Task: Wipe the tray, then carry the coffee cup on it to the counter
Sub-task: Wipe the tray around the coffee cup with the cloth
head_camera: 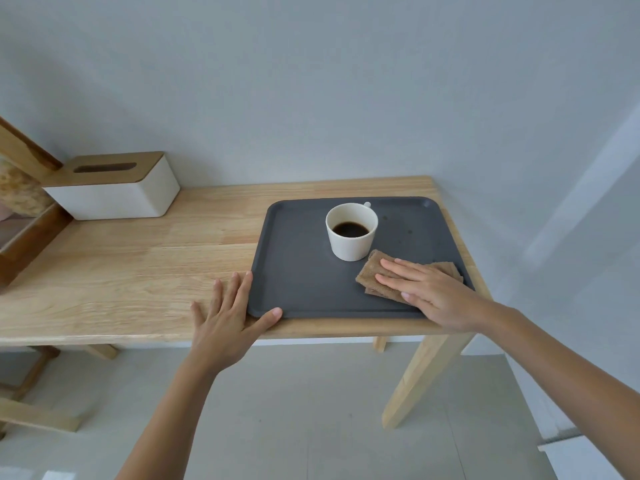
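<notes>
A dark grey tray [298, 271] lies at the right end of a wooden table. A white coffee cup [351, 233] with black coffee stands upright near the tray's middle back. Just to its front right lies a folded brown cloth [369, 275], and my right hand [426, 289] presses flat on it with fingers stretched out. My left hand [228, 317] rests flat on the table at the tray's front left corner, fingers spread, thumb touching the tray's rim. A few small dark spots show on the tray right of the cup.
A white tissue box with a wooden lid [114, 188] stands at the table's back left. A wooden frame [24, 209] sits at the far left edge. The wall runs close behind the table [138, 265]. Pale floor lies below the front edge.
</notes>
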Demonstrator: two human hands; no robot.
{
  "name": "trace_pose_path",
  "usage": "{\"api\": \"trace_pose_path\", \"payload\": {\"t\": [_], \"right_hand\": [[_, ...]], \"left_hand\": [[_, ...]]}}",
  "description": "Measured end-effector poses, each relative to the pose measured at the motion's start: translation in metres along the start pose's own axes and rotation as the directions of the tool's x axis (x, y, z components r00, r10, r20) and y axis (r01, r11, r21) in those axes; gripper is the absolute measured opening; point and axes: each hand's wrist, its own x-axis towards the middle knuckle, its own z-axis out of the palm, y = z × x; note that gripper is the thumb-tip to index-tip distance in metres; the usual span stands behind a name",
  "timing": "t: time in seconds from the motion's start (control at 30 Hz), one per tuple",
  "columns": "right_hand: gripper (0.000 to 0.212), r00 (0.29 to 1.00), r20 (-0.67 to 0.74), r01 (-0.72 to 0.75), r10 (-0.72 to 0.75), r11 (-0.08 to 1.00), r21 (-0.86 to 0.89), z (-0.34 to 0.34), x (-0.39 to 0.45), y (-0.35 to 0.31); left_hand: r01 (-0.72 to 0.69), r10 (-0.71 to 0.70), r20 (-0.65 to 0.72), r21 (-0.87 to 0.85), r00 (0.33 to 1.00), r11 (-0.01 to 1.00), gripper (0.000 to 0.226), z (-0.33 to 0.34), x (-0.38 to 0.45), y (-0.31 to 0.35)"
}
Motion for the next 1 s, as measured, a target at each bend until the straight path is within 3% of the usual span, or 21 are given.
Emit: {"api": "trace_pose_path", "payload": {"t": [0.3, 0.57, 0.77, 1.0], "right_hand": [[0.047, 0.995, -0.084, -0.047, 0.043, 0.998, -0.038, 0.012, 0.007, -0.017], [0.046, 0.996, -0.010, 0.089, -0.089, 0.996, 0.002, 0.027, 0.043, -0.061], [0.046, 0.995, 0.004, 0.104, -0.104, 0.994, 0.043, 0.018, 0.028, -0.040], [0.048, 0.999, -0.031, 0.012, -0.010, 0.997, 0.073, 0.002, -0.001, 0.003]], "left_hand": [[-0.003, 0.004, 0.046, -0.020, 0.999, 1.000, 0.097, -0.001, -0.001, 0.005], [0.000, 0.001, 0.068, -0.015, 0.998, 1.000, 0.096, -0.001, 0.000, 0.004], [0.014, -0.013, 0.067, -0.010, 0.998, 1.000, 0.095, -0.003, -0.001, 0.003], [0.024, -0.023, 0.027, -0.036, 0.999, 0.999, 0.094, 0.000, -0.004, 0.006]]}}
